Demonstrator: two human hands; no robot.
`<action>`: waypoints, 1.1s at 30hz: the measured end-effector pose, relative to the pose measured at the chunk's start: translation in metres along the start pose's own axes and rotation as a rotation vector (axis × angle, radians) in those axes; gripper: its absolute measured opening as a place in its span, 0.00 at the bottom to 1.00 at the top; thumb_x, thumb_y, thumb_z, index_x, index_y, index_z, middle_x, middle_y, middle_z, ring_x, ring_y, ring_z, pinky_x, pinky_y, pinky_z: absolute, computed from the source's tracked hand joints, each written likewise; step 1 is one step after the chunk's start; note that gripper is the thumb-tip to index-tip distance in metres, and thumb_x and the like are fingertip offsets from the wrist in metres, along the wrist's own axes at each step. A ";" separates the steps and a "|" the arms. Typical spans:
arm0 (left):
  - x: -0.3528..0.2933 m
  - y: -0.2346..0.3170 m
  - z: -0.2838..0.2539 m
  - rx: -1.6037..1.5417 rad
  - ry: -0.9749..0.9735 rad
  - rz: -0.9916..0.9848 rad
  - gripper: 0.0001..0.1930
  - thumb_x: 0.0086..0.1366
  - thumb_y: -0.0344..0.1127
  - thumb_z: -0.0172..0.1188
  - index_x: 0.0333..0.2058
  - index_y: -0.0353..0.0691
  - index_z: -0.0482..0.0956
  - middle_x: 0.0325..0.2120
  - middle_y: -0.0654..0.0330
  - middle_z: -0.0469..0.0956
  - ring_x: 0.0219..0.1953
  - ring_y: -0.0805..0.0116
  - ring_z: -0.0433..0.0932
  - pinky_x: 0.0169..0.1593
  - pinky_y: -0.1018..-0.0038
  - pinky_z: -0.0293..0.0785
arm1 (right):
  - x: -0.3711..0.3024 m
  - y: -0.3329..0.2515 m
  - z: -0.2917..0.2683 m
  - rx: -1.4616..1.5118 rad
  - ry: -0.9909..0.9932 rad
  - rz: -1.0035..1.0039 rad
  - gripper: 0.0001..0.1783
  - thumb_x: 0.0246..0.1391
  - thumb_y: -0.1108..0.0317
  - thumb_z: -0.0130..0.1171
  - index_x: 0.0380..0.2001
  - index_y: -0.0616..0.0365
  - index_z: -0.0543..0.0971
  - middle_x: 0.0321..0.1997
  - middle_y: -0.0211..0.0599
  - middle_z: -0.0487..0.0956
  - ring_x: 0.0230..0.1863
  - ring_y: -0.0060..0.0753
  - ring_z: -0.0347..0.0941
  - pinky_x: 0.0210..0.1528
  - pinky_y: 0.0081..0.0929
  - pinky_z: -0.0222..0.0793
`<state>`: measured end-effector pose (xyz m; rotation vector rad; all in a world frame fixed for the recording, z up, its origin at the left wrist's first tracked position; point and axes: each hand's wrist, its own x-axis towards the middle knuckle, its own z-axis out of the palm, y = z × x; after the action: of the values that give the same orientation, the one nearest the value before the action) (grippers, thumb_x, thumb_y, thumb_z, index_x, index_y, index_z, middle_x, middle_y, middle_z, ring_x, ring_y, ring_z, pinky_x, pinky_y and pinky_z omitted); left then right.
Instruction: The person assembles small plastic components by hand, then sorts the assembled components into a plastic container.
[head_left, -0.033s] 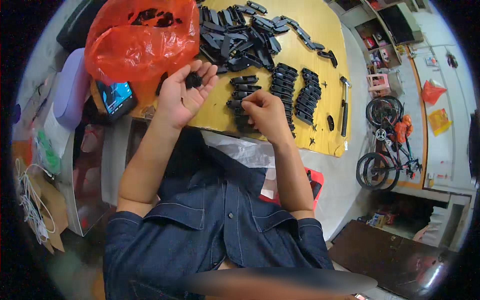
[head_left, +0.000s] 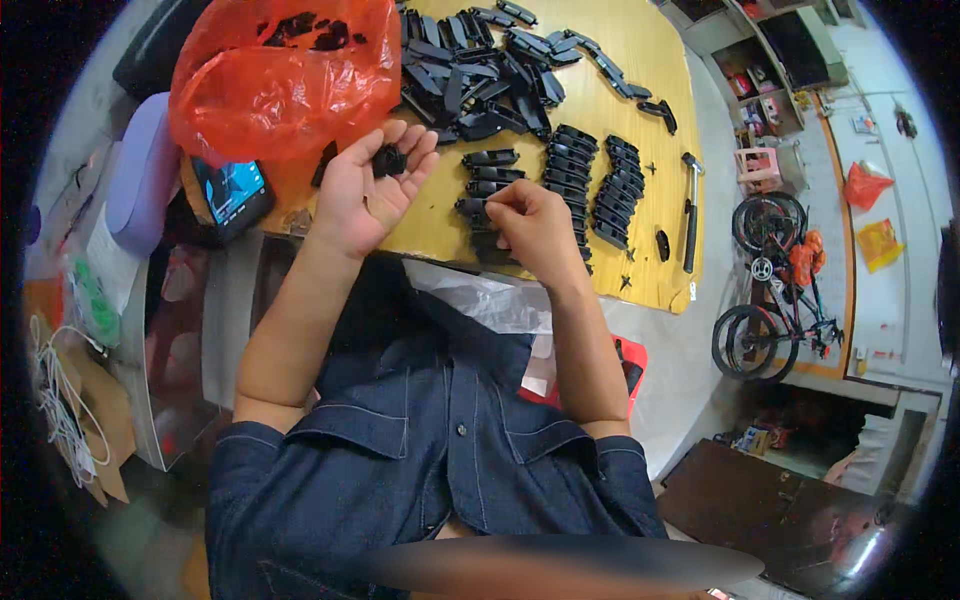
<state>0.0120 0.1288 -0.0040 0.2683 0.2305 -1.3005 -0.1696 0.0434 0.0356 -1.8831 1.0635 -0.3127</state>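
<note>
My left hand (head_left: 365, 200) is palm up beside the red bag, fingers slightly curled, cradling a small clump of black parts (head_left: 388, 160) whose single pieces are too small to make out. Over the nearest row of black plastic pieces (head_left: 492, 172), my right hand (head_left: 537, 228) has thumb and fingertips pinched together. Whatever lies in that pinch is hidden. Part of the row is covered by the right hand. Two more rows of similar black pieces, a middle row (head_left: 567, 165) and a right row (head_left: 619, 195), run alongside on the yellow table (head_left: 430, 236).
A heap of long black pieces (head_left: 478, 90) fills the table's far side. At left are a translucent red plastic bag (head_left: 275, 115), a lit phone (head_left: 232, 192) and a purple case (head_left: 139, 175). On the right lie a hammer (head_left: 690, 215) and a small black oval piece (head_left: 662, 245).
</note>
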 end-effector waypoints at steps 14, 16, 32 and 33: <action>-0.005 -0.004 -0.007 0.001 -0.037 -0.096 0.13 0.65 0.33 0.41 0.41 0.30 0.69 0.44 0.45 0.71 0.49 0.52 0.71 0.53 0.59 0.68 | 0.000 0.007 0.011 -0.368 0.057 -0.118 0.08 0.44 0.66 0.58 0.27 0.59 0.76 0.26 0.47 0.77 0.31 0.50 0.74 0.34 0.40 0.68; -0.005 -0.006 -0.006 -0.003 -0.068 -0.125 0.15 0.65 0.34 0.40 0.44 0.31 0.68 0.46 0.45 0.70 0.50 0.51 0.70 0.53 0.59 0.68 | -0.001 -0.002 0.010 -0.488 0.091 -0.018 0.09 0.44 0.66 0.58 0.29 0.58 0.74 0.26 0.47 0.77 0.31 0.50 0.74 0.33 0.41 0.68; -0.009 -0.027 -0.001 0.125 -0.161 -0.175 0.16 0.67 0.38 0.40 0.47 0.35 0.68 0.42 0.55 0.72 0.44 0.65 0.72 0.49 0.69 0.69 | 0.005 -0.040 0.028 -0.363 0.135 -0.394 0.13 0.41 0.71 0.58 0.34 0.55 0.76 0.30 0.42 0.75 0.33 0.44 0.73 0.35 0.31 0.68; -0.009 -0.027 -0.003 0.100 -0.187 -0.192 0.16 0.67 0.38 0.40 0.47 0.35 0.68 0.42 0.54 0.72 0.44 0.64 0.72 0.48 0.69 0.70 | 0.005 -0.036 0.029 -0.362 0.134 -0.395 0.13 0.41 0.71 0.58 0.34 0.55 0.76 0.30 0.42 0.75 0.33 0.44 0.73 0.35 0.31 0.68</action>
<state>-0.0162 0.1314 -0.0062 0.2114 0.0328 -1.5199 -0.1294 0.0640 0.0482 -2.4313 0.8701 -0.5041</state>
